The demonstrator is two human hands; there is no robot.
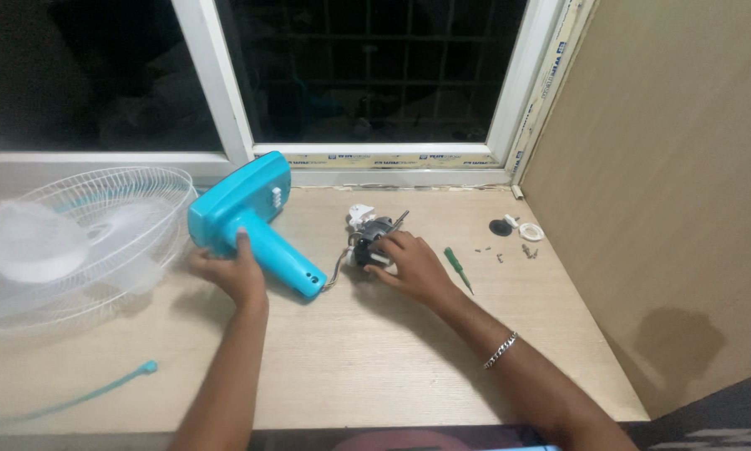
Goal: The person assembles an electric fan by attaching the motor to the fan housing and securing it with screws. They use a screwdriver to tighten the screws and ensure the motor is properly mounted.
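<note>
Turquoise fan housing (pixel 250 219) lay on the desk (pixel 375 351), gripped by the left hand (pixel 229 271); beside it, the right hand (pixel 413 266) closed over the fan motor (pixel 371 238).

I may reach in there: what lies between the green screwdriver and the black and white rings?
In the head view, a few small screws lie scattered on the wooden table between the green screwdriver and the rings.

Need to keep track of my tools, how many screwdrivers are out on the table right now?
1. A green-handled screwdriver lies on the table, just right of the right hand, which rests on the fan motor. Others may be hidden under arms or parts.
</note>
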